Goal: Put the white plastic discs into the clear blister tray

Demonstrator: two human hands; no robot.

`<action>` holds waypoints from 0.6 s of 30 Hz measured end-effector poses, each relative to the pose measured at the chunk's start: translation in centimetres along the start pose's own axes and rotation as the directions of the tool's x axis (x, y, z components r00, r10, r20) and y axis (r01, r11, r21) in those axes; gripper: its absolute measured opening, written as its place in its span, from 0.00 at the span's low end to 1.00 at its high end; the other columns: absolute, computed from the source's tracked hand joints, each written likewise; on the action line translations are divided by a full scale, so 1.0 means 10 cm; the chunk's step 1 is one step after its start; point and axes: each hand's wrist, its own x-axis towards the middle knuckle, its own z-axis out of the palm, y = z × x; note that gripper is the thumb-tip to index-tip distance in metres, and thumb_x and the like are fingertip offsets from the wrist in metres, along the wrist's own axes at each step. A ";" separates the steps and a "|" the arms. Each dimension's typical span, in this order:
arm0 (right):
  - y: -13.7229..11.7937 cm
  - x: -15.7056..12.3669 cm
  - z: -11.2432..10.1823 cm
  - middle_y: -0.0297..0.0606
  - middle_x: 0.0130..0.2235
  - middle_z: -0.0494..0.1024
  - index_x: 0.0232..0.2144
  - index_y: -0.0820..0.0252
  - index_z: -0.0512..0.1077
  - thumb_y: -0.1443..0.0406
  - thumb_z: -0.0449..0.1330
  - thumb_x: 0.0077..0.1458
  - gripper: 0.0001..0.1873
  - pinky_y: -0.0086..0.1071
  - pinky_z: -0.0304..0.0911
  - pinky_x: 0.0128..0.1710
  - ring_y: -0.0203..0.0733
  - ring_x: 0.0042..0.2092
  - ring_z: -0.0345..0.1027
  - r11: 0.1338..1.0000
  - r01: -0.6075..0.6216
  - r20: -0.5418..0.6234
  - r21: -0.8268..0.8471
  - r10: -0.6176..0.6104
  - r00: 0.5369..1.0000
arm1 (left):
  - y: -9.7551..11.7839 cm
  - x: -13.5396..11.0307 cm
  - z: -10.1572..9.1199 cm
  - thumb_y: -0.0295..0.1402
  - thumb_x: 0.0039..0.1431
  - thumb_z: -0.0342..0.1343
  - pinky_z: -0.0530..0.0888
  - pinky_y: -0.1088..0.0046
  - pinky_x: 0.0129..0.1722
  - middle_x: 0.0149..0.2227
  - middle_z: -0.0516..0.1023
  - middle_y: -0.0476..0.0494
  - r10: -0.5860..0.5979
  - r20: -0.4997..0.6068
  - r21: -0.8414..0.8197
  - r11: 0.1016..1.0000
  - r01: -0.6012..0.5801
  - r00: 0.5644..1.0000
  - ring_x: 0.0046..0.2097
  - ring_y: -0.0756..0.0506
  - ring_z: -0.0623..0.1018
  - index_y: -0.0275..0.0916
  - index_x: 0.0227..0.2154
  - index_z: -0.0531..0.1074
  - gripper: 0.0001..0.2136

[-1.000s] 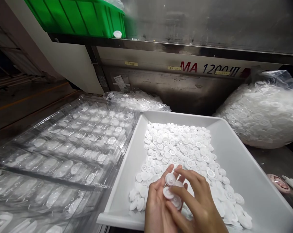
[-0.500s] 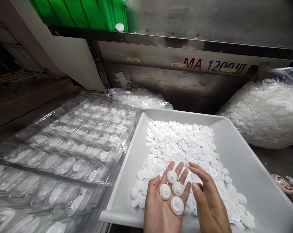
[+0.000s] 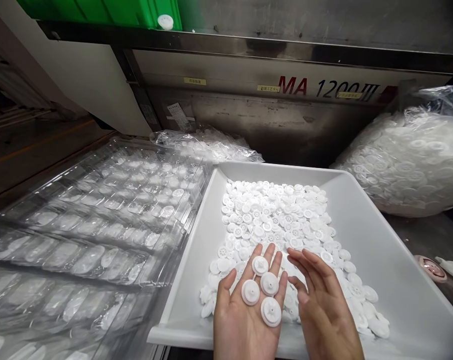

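Against a second ago: the right hand (image 3: 326, 302) has come off the white geared wheels (image 3: 270, 284) and stands just beside the left hand (image 3: 245, 325); the wheels, bunched under its fingers then, now lie spread out. Count: four wheels on the left palm; one grey tray (image 3: 378, 237) beneath both hands, its loose white discs (image 3: 266, 226) too many to count; two clear bags, one filled bag (image 3: 410, 165) right of the tray, one flatter bag (image 3: 211, 145) behind it; one green bin (image 3: 98, 12), a single white disc (image 3: 165, 22) by its corner. Left hand palm up, spread wide, wheels resting across palm and fingers, ungripped. Right hand half curled, thumb apart from fingers, nothing visible in it.
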 end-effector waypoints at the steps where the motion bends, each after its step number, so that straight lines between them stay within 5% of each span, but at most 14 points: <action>1: -0.02 -0.01 0.01 0.42 0.57 0.62 0.53 0.48 0.58 0.62 0.54 0.56 0.21 0.45 0.56 0.52 0.49 0.60 0.50 1.000 0.012 0.006 -0.001 -0.012 1.000 | 0.00 0.00 0.01 0.40 0.56 0.43 0.53 0.60 0.61 0.57 0.65 0.31 0.001 0.002 0.003 1.000 -0.001 1.000 0.58 0.39 0.64 0.31 0.59 0.52 0.29; 5: -0.03 -0.01 0.06 0.47 0.59 0.58 0.56 0.50 0.52 0.59 0.54 0.55 0.27 0.53 0.52 0.54 0.54 0.62 0.48 0.996 0.079 0.041 0.045 -0.081 0.996 | -0.02 -0.03 0.04 0.42 0.57 0.41 0.55 0.59 0.60 0.57 0.65 0.31 0.030 -0.015 0.036 0.999 -0.029 0.999 0.58 0.38 0.64 0.30 0.57 0.57 0.28; 7: 0.00 -0.02 0.09 0.46 0.60 0.58 0.57 0.50 0.52 0.58 0.52 0.56 0.27 0.53 0.52 0.56 0.53 0.62 0.47 0.996 0.053 0.024 0.076 -0.055 0.998 | -0.08 -0.06 0.07 0.42 0.57 0.38 0.58 0.60 0.58 0.57 0.66 0.38 0.120 -0.021 0.187 0.976 -0.114 0.993 0.58 0.40 0.64 0.35 0.55 0.61 0.26; 10: 0.04 -0.08 0.18 0.42 0.58 0.62 0.57 0.50 0.55 0.58 0.43 0.61 0.22 0.50 0.55 0.55 0.49 0.59 0.54 0.997 0.001 0.011 0.074 -0.002 1.000 | -0.24 -0.13 0.15 0.41 0.57 0.35 0.59 0.65 0.57 0.58 0.65 0.47 0.259 0.025 0.513 0.826 -0.235 0.966 0.61 0.43 0.58 0.37 0.50 0.67 0.24; 12: 0.05 -0.10 0.22 0.41 0.56 0.66 0.57 0.49 0.58 0.53 0.42 0.61 0.24 0.50 0.59 0.53 0.50 0.57 0.59 0.997 0.045 0.028 0.068 -0.047 0.999 | -0.34 -0.16 0.21 0.39 0.57 0.37 0.55 0.69 0.58 0.51 0.73 0.40 0.309 0.095 0.686 0.669 -0.287 0.946 0.63 0.46 0.54 0.36 0.41 0.74 0.22; 14: 0.03 -0.08 0.23 0.39 0.53 0.70 0.55 0.48 0.61 0.50 0.43 0.60 0.24 0.50 0.62 0.50 0.51 0.55 0.62 0.994 0.084 0.047 0.072 -0.088 0.995 | -0.40 -0.17 0.23 0.34 0.57 0.42 0.43 0.72 0.60 0.54 0.68 0.45 0.388 0.218 0.769 0.496 -0.402 0.895 0.63 0.46 0.53 0.33 0.41 0.74 0.18; 16: 0.00 -0.01 0.23 0.37 0.50 0.73 0.54 0.47 0.64 0.55 0.40 0.62 0.22 0.47 0.64 0.49 0.48 0.53 0.64 0.992 0.084 0.066 0.091 -0.090 0.994 | -0.38 -0.15 0.19 0.26 0.55 0.47 0.41 0.73 0.61 0.55 0.67 0.50 0.473 0.326 0.754 0.391 -0.527 0.818 0.63 0.46 0.55 0.41 0.43 0.74 0.16; 18: -0.03 0.07 0.26 0.35 0.50 0.73 0.54 0.47 0.63 0.62 0.32 0.64 0.26 0.46 0.66 0.49 0.45 0.53 0.65 0.990 0.084 0.070 0.110 -0.092 0.993 | -0.30 -0.10 0.09 0.23 0.52 0.50 0.46 0.74 0.61 0.57 0.65 0.60 0.544 0.318 0.665 0.455 -0.592 0.776 0.63 0.48 0.54 0.51 0.44 0.72 0.20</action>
